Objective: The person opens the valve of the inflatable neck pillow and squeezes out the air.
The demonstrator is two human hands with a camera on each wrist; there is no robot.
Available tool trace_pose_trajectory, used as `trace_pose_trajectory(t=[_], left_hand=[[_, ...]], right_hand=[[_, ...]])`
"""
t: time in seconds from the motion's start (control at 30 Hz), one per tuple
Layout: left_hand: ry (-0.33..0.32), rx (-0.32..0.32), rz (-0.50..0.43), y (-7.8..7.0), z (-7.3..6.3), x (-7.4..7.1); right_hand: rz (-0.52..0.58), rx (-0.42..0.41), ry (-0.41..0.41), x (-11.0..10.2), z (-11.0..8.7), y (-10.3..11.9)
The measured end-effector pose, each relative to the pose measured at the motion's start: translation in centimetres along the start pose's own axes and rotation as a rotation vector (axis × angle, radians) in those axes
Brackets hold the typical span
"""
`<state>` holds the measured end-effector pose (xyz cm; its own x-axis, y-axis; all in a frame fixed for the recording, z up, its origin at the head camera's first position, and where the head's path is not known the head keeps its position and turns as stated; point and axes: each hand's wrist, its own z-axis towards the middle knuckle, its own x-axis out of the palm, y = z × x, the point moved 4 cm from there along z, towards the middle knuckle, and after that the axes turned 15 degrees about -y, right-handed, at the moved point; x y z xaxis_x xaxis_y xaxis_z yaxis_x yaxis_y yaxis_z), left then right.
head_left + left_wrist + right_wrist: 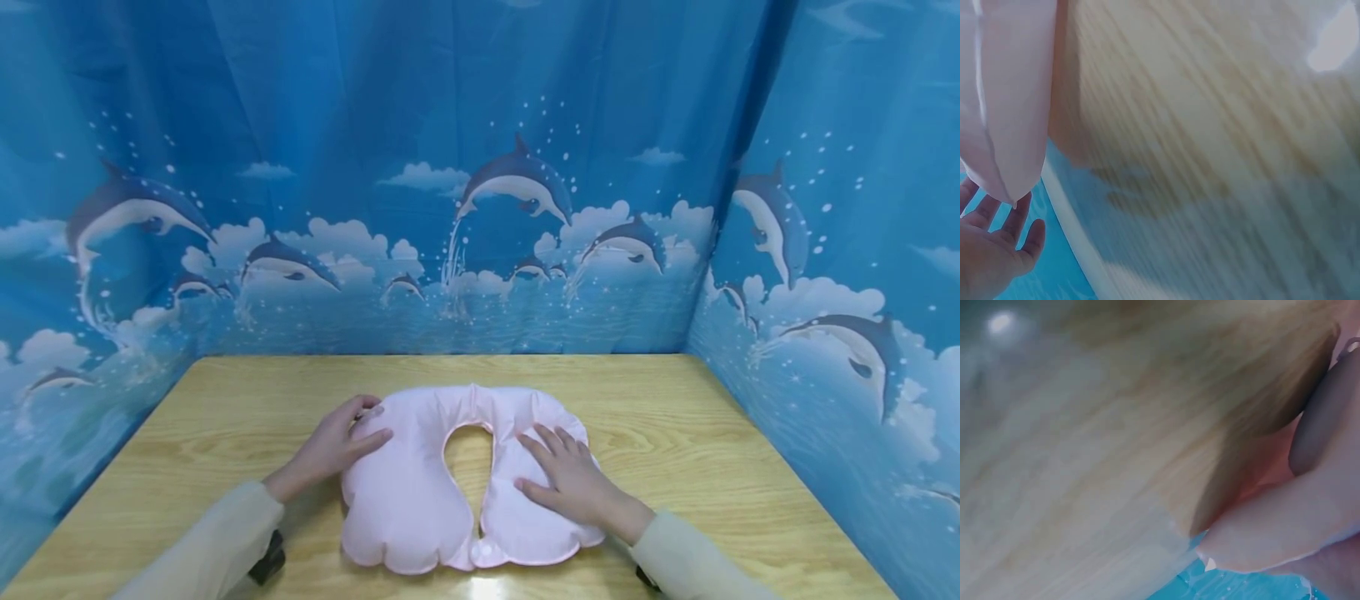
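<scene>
A pale pink U-shaped inflatable neck pillow (405, 492), puffed up, lies on the wooden table with its curved back at the far side. Its two ends come together at the near side by a small round snap (482, 550). The left hand (333, 442) touches the pillow's upper left edge, thumb and fingers spread around the side. Across the right half rests the right hand (573, 483), palm down with fingers spread. In the left wrist view, loosely bent fingers (1019, 215) show at the pillow's tip (1019, 156). The right wrist view shows the pillow's underside edge (1272, 525).
The light wood-grain table (675, 467) reaches back to a blue curtain (360, 108) printed with dolphins and clouds, which also hangs along both sides. Dark wrist straps (268, 558) show under the pale sleeves (217, 542).
</scene>
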<state>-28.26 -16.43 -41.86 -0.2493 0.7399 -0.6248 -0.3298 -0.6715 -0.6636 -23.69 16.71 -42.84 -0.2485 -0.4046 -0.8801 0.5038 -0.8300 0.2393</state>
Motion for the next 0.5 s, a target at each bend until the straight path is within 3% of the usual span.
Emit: trace_pose_trajectory(t=[0.5], left_hand=[[0.001, 0.049, 0.017, 0.2, -0.5, 0.3]], right_hand=[[-0.034, -0.029, -0.07, -0.9, -1.1, 0.8]])
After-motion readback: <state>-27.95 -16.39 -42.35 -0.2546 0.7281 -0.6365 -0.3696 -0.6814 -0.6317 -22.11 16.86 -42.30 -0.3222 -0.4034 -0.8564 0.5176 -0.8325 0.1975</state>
